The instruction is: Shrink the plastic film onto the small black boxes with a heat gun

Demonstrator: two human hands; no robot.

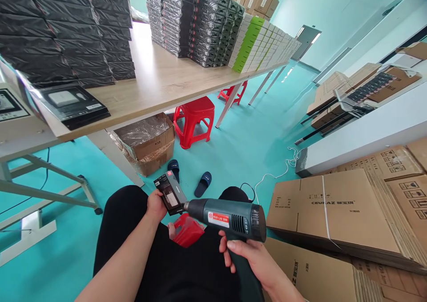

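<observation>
My left hand (pixel 156 206) grips a small black product box (pixel 169 191) by its left side, in front of my lap. In my right hand (pixel 245 251) is a dark green heat gun (pixel 230 217), held by its handle. Its metal nozzle points left, at or very near the lower right corner of the box; whether they touch I cannot tell. Below the nozzle, a red stool seat (pixel 188 231) shows between my legs.
A wooden table (pixel 147 70) carries stacks of black wrapped boxes (pixel 66 30) and white-green boxes (pixel 256 44). Under it stand an open carton (pixel 150 148) and a red stool (pixel 195 119). Slippers (pixel 203 184) lie on the floor. Flattened cartons (pixel 333 204) are piled at right, near a white cable (pixel 267 177).
</observation>
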